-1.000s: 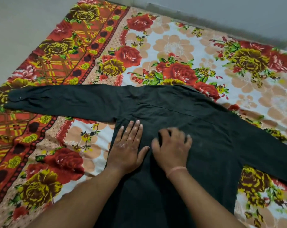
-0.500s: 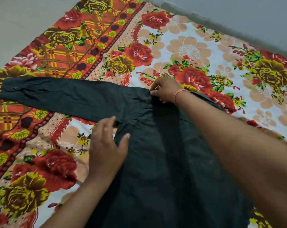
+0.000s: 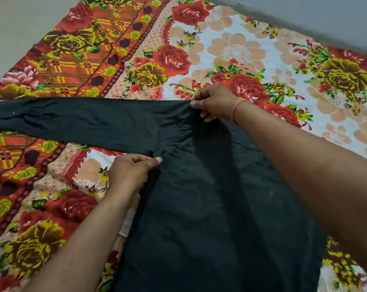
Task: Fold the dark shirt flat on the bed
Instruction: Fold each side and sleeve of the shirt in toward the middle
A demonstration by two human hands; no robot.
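The dark shirt [image 3: 210, 207] lies spread back-up on the flowered bedsheet [image 3: 241, 51]. Its left sleeve [image 3: 77, 121] stretches straight out to the left edge, with a buttoned cuff at the end. My left hand [image 3: 132, 171] pinches the cloth at the armpit, where the sleeve meets the body. At the shoulder, on the shirt's top edge, my right hand [image 3: 215, 102] grips the fabric; a thin pink band circles its wrist. Small wrinkles run between the two hands. My right forearm covers the shirt's right side, so the other sleeve is hidden.
The red, yellow and peach bedsheet covers the whole bed. A pale floor [image 3: 14, 24] shows at the upper left, beyond the sheet's edge. A grey wall [image 3: 326, 20] runs along the far right side.
Both hands left the middle of the shirt's back. My right hand reached up to the shoulder and my left slid to the armpit, and now both are closed on the cloth.
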